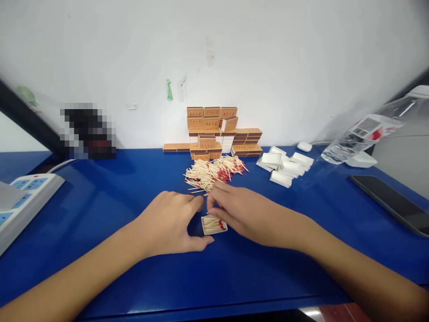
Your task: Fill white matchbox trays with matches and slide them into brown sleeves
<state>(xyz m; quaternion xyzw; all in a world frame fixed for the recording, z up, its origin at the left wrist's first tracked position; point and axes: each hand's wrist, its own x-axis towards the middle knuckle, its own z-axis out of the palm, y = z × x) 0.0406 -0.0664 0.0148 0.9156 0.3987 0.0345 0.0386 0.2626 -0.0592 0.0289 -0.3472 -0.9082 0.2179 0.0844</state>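
On the blue table (140,277) lies a small white matchbox tray (213,225) partly filled with red-tipped matches. My left hand (169,223) rests beside it on the left, fingers curled, thumb and forefinger framing the tray's left end. My right hand (239,212) lies over the tray's right side, its fingers pinched together just above the tray; whether they hold matches is hidden. Just beyond both hands lies a loose pile of matches (214,172).
A stack of orange matchboxes (214,129) stands against the white wall. Several empty white trays (284,165) lie to the right, with a plastic water bottle (362,134), a dark phone (392,201) and a white earbud case (304,146). A power strip (23,197) sits at left.
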